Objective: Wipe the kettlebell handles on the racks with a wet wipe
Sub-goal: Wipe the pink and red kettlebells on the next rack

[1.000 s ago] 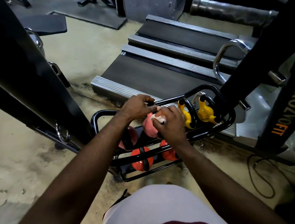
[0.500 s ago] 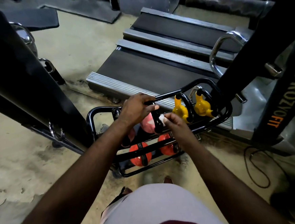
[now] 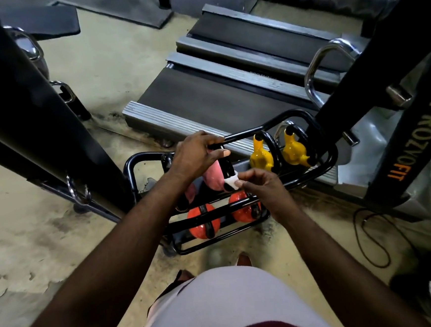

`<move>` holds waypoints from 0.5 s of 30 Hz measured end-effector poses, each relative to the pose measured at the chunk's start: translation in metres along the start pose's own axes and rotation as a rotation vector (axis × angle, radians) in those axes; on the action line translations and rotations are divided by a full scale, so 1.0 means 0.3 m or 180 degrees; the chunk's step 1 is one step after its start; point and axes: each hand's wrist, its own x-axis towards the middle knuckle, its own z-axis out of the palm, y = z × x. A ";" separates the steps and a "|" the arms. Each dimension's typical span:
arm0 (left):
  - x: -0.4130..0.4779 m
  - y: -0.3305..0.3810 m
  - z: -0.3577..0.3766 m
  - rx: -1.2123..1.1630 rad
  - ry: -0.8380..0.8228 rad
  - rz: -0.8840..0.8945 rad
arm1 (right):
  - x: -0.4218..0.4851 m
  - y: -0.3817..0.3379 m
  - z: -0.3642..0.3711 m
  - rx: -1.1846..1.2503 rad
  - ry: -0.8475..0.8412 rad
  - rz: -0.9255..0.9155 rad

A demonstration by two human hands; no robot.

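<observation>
Underfoot, stained concrete [image 3: 35,242]; rack [image 3: 245,132] near treadmill [image 3: 217,98].

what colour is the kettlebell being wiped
A pink kettlebell with a black handle; head view.

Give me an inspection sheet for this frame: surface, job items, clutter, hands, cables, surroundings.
Surface: stained concrete floor; a black two-tier rack stands on it.
Job's things: pink kettlebell on the upper tier, with its black handle upright; wet wipe against the handle's lower part; two yellow kettlebells further along the same tier; two orange kettlebells on the lower tier.
Clutter: nothing seen.
Hands: left hand has its fingers curled round the handle's top; right hand pinches the wipe.
Cables: black cable looped on the floor at right.
Surroundings: treadmill deck behind the rack; black frame marked PROZYOFIT at right.
</observation>
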 end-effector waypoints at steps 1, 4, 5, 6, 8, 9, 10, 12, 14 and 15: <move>0.000 -0.004 -0.002 -0.0001 0.0006 -0.0008 | 0.006 0.013 0.017 -0.0177 0.0178 -0.0084; -0.004 0.002 0.013 -0.0050 -0.0030 -0.0016 | 0.016 0.053 0.059 -0.1016 0.0759 -0.0478; -0.006 0.003 0.018 -0.0061 -0.0042 -0.0016 | 0.018 0.061 0.077 -0.1305 0.0937 -0.0637; -0.006 0.001 0.019 -0.0063 -0.0049 -0.0024 | 0.018 0.068 0.099 -0.1595 0.1083 -0.0745; -0.007 -0.006 0.017 -0.0059 -0.0033 -0.0051 | 0.014 0.074 0.150 -0.2036 0.1318 -0.0830; -0.006 -0.008 0.015 -0.0055 -0.0014 -0.0055 | 0.011 0.076 0.166 -0.2107 0.1421 -0.0816; -0.005 -0.004 0.018 -0.0051 -0.0015 -0.0049 | 0.008 0.081 0.170 -0.2077 0.1512 -0.0760; -0.003 0.011 0.026 -0.0049 -0.0053 -0.0013 | -0.001 0.103 0.150 -0.1982 0.1629 -0.0671; -0.005 0.020 0.027 -0.0042 -0.0059 0.0001 | -0.013 0.125 0.117 -0.1947 0.1697 -0.0654; -0.005 0.015 0.022 -0.0035 -0.0047 -0.0002 | -0.017 0.133 0.105 -0.1888 0.1702 -0.0639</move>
